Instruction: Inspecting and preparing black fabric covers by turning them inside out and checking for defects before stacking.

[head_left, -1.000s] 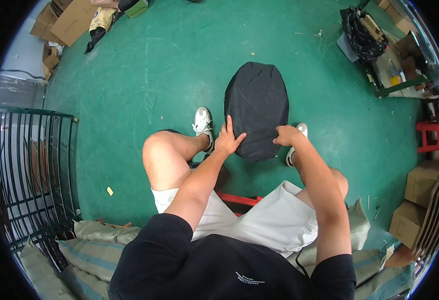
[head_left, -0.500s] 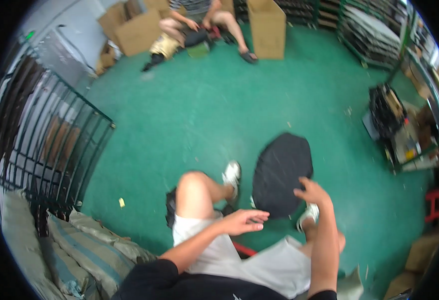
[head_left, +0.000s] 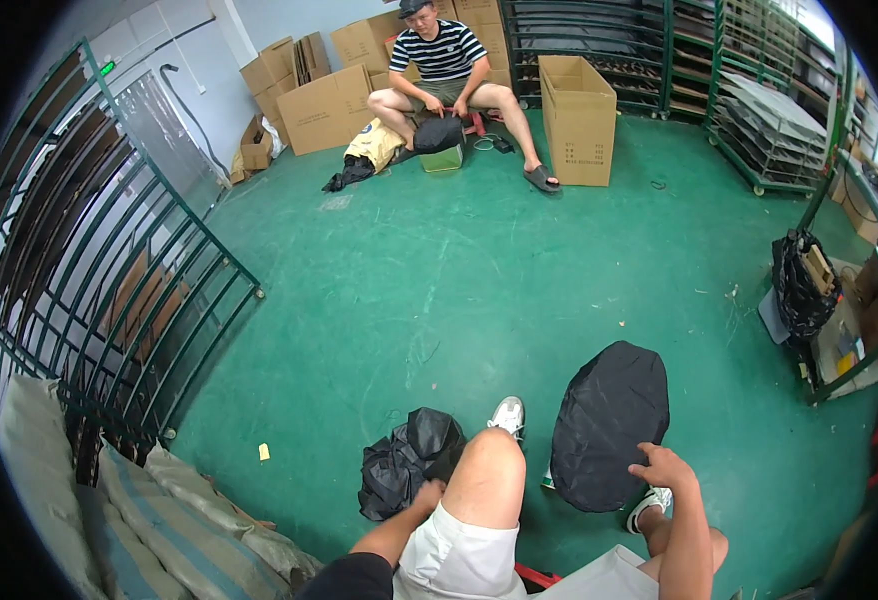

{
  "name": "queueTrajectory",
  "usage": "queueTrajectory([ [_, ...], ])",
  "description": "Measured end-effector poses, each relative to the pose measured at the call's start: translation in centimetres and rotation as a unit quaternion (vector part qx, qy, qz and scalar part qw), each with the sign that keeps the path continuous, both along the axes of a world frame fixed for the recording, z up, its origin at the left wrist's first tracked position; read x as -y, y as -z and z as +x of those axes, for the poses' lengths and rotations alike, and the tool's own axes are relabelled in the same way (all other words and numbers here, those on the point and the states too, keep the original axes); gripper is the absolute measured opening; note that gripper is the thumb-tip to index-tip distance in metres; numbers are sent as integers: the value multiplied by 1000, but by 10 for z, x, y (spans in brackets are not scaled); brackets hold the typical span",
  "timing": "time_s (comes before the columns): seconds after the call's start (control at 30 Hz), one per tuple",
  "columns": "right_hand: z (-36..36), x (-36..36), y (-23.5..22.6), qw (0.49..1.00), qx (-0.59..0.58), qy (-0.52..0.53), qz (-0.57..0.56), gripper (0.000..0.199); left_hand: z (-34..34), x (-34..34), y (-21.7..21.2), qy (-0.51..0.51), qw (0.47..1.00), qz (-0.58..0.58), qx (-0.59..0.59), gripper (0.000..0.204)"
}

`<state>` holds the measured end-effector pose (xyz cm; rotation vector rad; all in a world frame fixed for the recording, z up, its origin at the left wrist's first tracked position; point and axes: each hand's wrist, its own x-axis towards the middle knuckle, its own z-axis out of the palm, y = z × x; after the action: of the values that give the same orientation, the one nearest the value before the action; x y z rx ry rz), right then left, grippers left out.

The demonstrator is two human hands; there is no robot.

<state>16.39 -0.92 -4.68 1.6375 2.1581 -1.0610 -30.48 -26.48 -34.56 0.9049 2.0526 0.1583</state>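
Note:
Just right of my knees lies a large black oval fabric piece (head_left: 611, 428), its surface slightly wrinkled. Over its lower right edge hovers or rests my right hand (head_left: 665, 468), fingers partly spread and holding nothing visible; I cannot tell whether it touches the cloth. A crumpled black fabric bundle (head_left: 409, 462) sits on the floor left of my bent leg. My left hand (head_left: 427, 497) reaches down at the near side of this bundle, beside my knee. Its fingers are mostly hidden, so any grip on the bundle cannot be made out.
Across the green floor a seated person (head_left: 439, 75) handles a dark piece over a small green box (head_left: 444, 158). Beside them stands a tall carton (head_left: 577, 125). A green metal rack (head_left: 184, 290) and woven sacks (head_left: 174, 510) flank my left; a loaded cart (head_left: 849, 330) stands right.
My left hand has gone from above my lap down and left to the crumpled black bundle. The view has tilted up, bringing more of the far wall and seated person into sight.

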Motion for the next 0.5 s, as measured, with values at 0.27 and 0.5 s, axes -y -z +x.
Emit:
queueTrajectory([
  [0.27, -1, 9, 13, 1000, 25, -17, 7, 65, 43, 68, 30, 41, 988, -125, -82, 71],
  [0.5, -8, 17, 29, 1000, 12, -24, 9, 62, 20, 38, -9, -23, 951, -264, -156, 111],
])
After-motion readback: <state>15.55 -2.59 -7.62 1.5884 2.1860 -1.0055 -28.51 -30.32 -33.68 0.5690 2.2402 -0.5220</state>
